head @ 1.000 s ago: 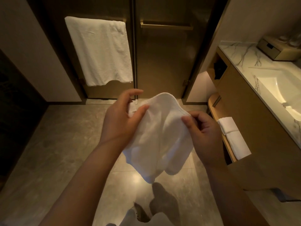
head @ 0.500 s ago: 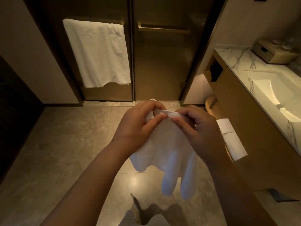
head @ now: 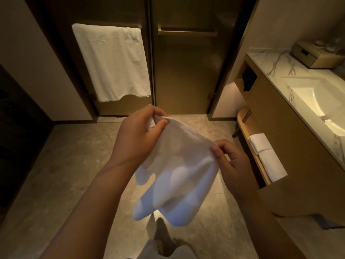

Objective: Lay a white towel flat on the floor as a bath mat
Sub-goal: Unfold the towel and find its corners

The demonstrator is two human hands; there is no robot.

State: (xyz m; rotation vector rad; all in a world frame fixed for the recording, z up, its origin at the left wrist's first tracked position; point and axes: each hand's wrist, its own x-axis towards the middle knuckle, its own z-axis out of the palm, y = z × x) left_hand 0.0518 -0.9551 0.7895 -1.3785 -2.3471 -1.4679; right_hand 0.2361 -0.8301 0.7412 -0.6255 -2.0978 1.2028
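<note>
The towel point(head: 179, 165) hangs bunched up above the floor point(head: 56, 165). The left hand point(head: 138, 135) and right hand point(head: 231, 161) each pinch its top edge with curled fingers point(head: 160, 123). Honestly, it looks doubled over, so lowered to the floor like this it probably lands crumpled, not flat.

The towel point(head: 179, 165) hangs in the air above the floor point(head: 65, 174), in the middle of the room. The left hand point(head: 136, 135) pinches the towel's upper edge at its far left end. The right hand point(head: 231, 161) pinches the same edge at its near right end. Behind the towel stand two doors side by side: the left door point(head: 127, 108) has a hanging towel point(head: 112, 62) draped on it, and the right door point(head: 183, 75) carries a bar point(head: 186, 32). To the right of the towel runs a counter point(head: 270, 60) with a sink point(head: 317, 105) set in it. A box point(head: 315, 55) sits on the counter behind the sink. Folded towels point(head: 267, 156) lie on a shelf point(head: 244, 128) under the counter, just right of the right hand.
</note>
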